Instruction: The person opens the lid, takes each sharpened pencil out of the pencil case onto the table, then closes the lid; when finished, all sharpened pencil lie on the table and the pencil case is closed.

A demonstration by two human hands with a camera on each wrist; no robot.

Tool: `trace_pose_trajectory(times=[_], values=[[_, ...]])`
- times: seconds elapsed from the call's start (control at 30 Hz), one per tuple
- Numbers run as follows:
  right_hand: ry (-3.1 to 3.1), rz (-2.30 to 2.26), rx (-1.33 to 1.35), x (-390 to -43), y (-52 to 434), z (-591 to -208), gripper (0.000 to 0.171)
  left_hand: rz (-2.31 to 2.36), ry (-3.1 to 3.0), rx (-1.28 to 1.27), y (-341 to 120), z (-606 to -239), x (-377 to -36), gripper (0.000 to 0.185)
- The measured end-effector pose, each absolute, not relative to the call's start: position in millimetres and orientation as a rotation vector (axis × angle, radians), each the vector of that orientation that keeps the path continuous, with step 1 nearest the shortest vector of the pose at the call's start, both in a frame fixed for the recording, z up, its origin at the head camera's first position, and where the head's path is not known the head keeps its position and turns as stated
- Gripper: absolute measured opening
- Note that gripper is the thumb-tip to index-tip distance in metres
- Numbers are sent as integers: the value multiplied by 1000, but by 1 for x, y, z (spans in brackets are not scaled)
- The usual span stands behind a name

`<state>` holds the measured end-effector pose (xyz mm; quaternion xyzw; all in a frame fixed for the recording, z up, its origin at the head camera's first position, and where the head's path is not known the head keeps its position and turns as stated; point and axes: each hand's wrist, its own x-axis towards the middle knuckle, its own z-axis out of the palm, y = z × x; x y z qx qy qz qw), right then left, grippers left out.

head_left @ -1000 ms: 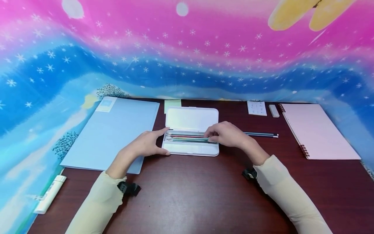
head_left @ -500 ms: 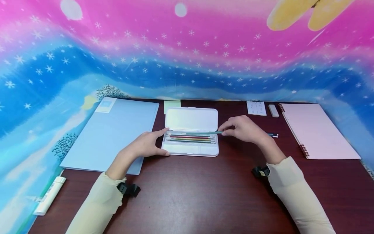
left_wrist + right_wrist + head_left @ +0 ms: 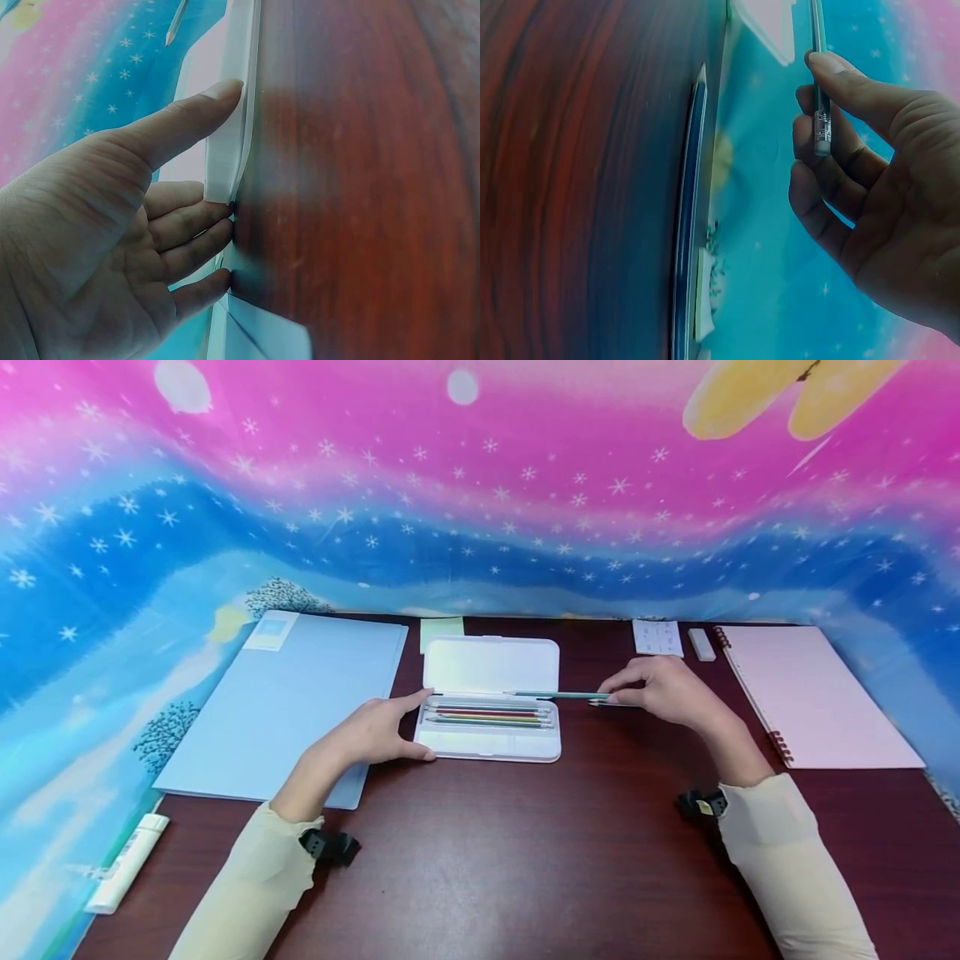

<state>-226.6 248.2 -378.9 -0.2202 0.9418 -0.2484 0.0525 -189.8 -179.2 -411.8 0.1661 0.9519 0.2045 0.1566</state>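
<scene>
An open white pencil case (image 3: 491,664) lies on the table with its lid folded back; several pencils (image 3: 491,716) rest in its tray. My left hand (image 3: 373,728) holds the case's left end, thumb at the front corner and index finger at the back one. In the left wrist view the thumb (image 3: 191,120) lies along the white side wall. My right hand (image 3: 663,692) pinches a green pencil (image 3: 551,695) near its eraser end, its point reaching left over the lid's hinge. The right wrist view shows the pencil's eraser (image 3: 823,148) below the thumb. Dark blue pencils (image 3: 690,210) lie on the table under that hand.
A blue folder (image 3: 300,702) lies at the left, a white tube (image 3: 129,862) near the left edge. Behind the case is a pale green paper (image 3: 442,628). At the right are a small printed card (image 3: 657,637), a white eraser (image 3: 702,644) and a pink spiral notebook (image 3: 817,693).
My right hand has lifted the green pencil out of the case and carried it right, over the dark blue pencils. The left hand has stayed at the case.
</scene>
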Motion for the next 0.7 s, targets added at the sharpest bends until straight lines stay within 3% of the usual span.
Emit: trace_pose_trajectory(times=[0.7], values=[[2928,-702,-609,-218,311,-389,13,585,2735,471,-179,-413,-189,103]])
